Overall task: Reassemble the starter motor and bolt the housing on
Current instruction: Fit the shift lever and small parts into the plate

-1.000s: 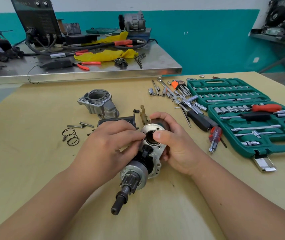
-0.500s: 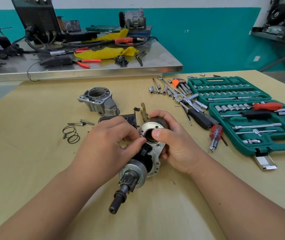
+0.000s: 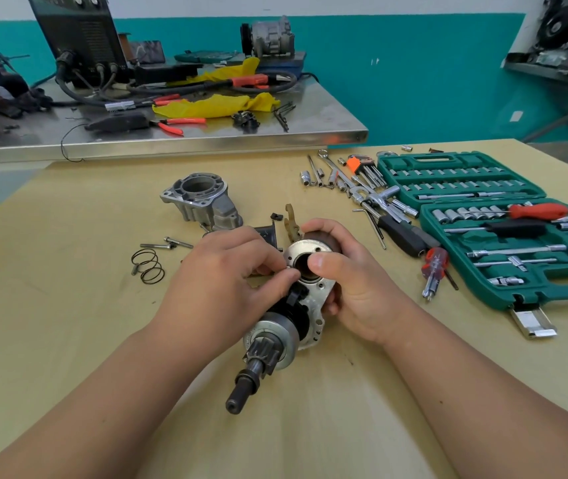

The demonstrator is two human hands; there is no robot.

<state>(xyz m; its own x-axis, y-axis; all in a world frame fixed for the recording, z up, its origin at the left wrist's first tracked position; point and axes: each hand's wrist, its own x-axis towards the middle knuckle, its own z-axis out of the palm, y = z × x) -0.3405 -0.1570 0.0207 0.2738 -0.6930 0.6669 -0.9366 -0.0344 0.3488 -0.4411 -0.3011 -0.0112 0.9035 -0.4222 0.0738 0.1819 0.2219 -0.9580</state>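
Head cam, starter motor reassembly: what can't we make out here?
- Head view: whether the left hand pinches a small part at the starter motor; its fingertips cover the spot.
- Head view: motor body; the right hand wraps it.
- Head view: black part; mostly behind the left hand.
- Head view: socket case; cut by the right edge, size marks too small.

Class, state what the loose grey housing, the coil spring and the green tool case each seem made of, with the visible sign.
Housing: likely cast aluminium, matt grey, ribbed, with brighter machined faces. Coil spring: probably steel wire, thin, dark, bare. Tool case: moulded plastic, uniform green with shaped recesses.
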